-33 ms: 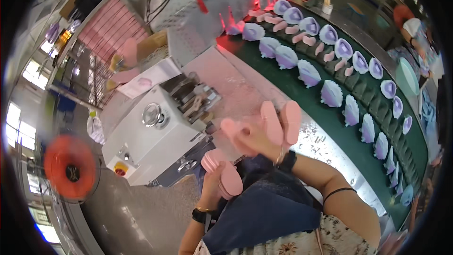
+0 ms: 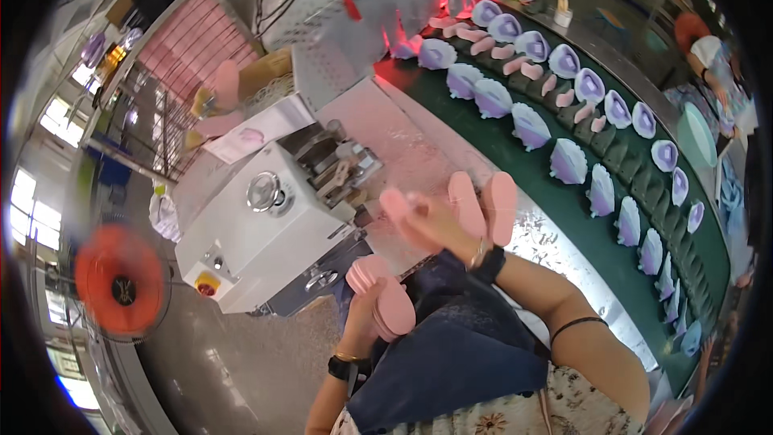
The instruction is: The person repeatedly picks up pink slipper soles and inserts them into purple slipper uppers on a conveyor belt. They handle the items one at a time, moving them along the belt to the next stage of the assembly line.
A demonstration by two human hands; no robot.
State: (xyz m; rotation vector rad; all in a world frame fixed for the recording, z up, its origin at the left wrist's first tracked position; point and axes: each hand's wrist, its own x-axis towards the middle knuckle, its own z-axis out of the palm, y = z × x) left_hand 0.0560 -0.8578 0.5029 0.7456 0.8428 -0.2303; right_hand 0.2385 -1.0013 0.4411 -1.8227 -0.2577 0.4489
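A small stack of pink insoles (image 2: 394, 306) is in my left hand (image 2: 364, 316), its fingers wrapped round the stack's left side, low in front of my apron. My right hand (image 2: 441, 229) grips a single pink insole (image 2: 394, 205) by its near part; the rounded far end points at the machine. Two places of pink insoles lie on the table just right of that hand, a left one (image 2: 465, 201) and a right one (image 2: 501, 209). Left of both hands stands a white machine (image 2: 270, 234) with a round knob and metal rollers on its right side.
A green conveyor (image 2: 564, 185) runs along the right with rows of purple-and-white shoe uppers (image 2: 531, 127) and small pink pieces (image 2: 531, 71). An orange fan (image 2: 121, 278) stands at left. Behind the machine is an open box (image 2: 278, 84). Another person (image 2: 713, 64) is at far right.
My right hand and its insole have shifted slightly away from me. My left hand keeps its hold on the stack. The whole view has moved a little.
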